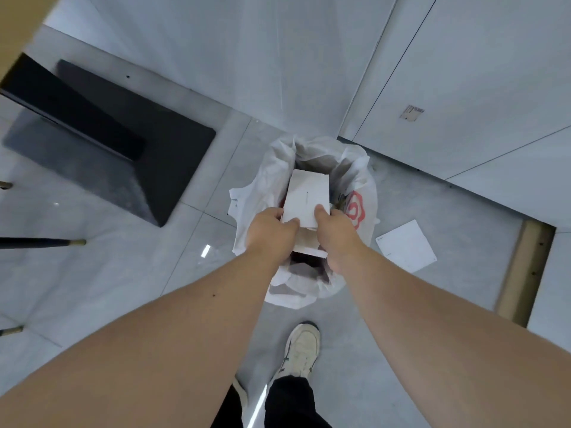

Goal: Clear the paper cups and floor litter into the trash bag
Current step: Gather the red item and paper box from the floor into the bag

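Note:
A white plastic trash bag (265,186) with a red logo stands open on the grey floor in the middle of the head view. Over its mouth I hold a flat white box (306,197) between both hands. My left hand (272,230) grips its near left edge, and my right hand (335,230) grips its near right edge. More white cardboard shows below my hands inside the bag. A white paper sheet (406,245) lies flat on the floor just right of the bag.
A black table base (123,149) stands to the left, with thin chair legs (46,242) at the far left edge. White cabinet panels (463,88) rise behind the bag. A wooden strip (522,270) runs along the right. My shoe (302,350) is below the bag.

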